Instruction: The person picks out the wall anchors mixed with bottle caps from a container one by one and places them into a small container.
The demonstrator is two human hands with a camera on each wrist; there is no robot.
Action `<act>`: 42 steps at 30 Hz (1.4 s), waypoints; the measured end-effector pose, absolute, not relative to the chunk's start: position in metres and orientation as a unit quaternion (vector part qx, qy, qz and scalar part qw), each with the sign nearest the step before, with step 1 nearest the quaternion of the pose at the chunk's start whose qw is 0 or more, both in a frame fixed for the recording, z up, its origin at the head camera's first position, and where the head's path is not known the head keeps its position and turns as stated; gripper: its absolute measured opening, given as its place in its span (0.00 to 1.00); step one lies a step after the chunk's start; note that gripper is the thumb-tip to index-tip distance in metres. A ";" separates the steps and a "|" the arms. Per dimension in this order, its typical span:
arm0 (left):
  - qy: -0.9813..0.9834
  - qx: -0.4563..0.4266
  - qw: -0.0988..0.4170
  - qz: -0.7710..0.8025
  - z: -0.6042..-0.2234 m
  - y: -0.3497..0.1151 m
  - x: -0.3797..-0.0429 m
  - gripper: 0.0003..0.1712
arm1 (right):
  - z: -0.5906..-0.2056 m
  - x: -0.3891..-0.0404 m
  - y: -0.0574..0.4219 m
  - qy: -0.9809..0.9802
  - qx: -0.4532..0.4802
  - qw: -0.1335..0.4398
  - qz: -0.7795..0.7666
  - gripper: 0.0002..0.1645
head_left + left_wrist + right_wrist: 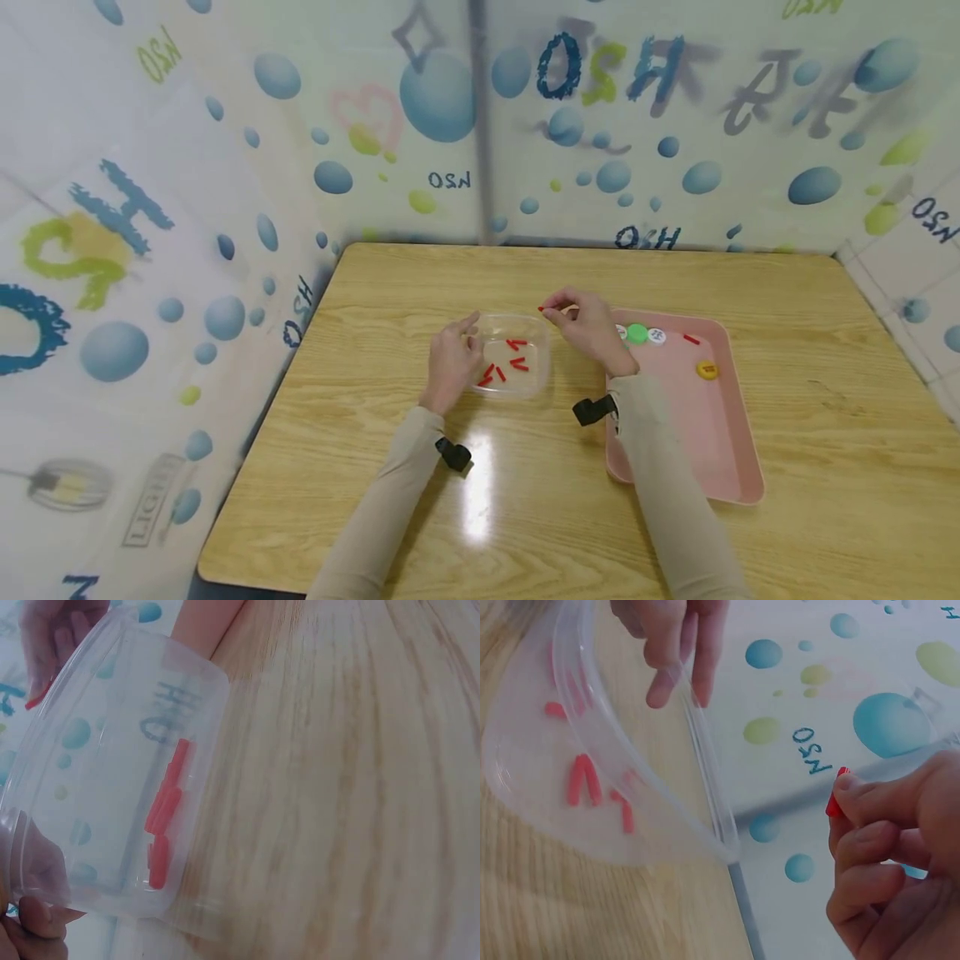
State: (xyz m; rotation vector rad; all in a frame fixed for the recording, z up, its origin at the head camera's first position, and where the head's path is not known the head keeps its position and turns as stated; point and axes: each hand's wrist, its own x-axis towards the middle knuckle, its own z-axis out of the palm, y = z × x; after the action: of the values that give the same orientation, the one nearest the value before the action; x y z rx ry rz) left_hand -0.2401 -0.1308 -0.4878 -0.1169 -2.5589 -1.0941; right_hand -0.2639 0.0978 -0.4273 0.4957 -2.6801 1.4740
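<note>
My right hand (pixel 588 327) pinches a small red stick (pixel 838 793) between thumb and index finger, just off the right far corner of a clear plastic container (pixel 546 367). Several short red sticks (pixel 519 364) lie scattered on the container's floor. At its left side, my left hand (pixel 454 358) holds the rim, with fingers bent at the edge. The left wrist view shows the container wall (pixel 217 697) close up, with red sticks (pixel 166 810) behind it and the left fingers (pixel 41 919) at the lower corner.
A pink tray (pixel 738 442) stands to the right, partly under my right forearm. It holds a green disc (pixel 637 333), white discs (pixel 656 336), a yellow disc (pixel 707 369) and one red stick (pixel 692 339). Patterned walls (pixel 510 150) border the wooden table (pixel 315 492).
</note>
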 end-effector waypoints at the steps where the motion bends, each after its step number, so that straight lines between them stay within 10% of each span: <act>1: -0.905 -0.041 0.177 -0.385 -0.488 -0.131 -0.240 0.28 | -0.428 -0.264 0.095 -0.865 0.166 0.021 0.474 0.07; 42: -0.909 -0.035 0.184 -0.373 -0.487 -0.129 -0.241 0.28 | -0.443 -0.259 0.067 -0.866 0.200 -0.003 0.459 0.10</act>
State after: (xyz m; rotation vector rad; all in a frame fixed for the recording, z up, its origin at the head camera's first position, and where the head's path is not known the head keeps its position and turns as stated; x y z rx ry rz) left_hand -0.2409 -0.1287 -0.4874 -0.0976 -2.5629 -1.0521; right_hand -0.2590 0.0674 -0.4432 0.6291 -2.7255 1.4443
